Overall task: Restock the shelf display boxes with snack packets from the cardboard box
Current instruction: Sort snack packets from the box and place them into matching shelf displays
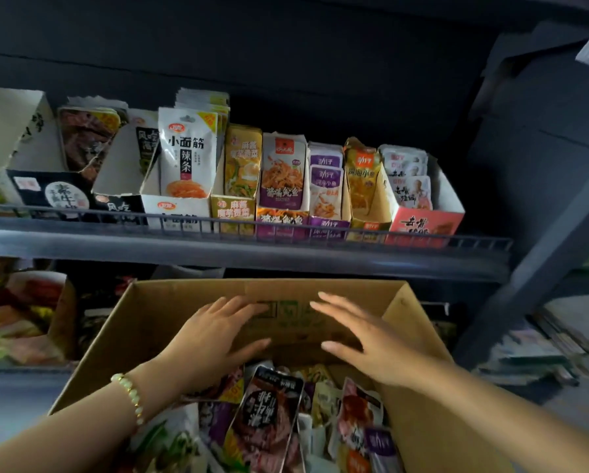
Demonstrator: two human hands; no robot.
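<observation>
Over the snack packets (269,414) in the cardboard box (142,322), left hand (214,339) and right hand (364,339) hover, each grip spread and empty.

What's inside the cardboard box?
Mixed snack packets heaped in the cardboard box. The open left hand and right hand hide part of the heap; deeper layers cannot be seen.

My feed cuts the cardboard box (149,322) off at the bottom edge. Left of it, I see lower-shelf packets (16,322) only as blur.
</observation>
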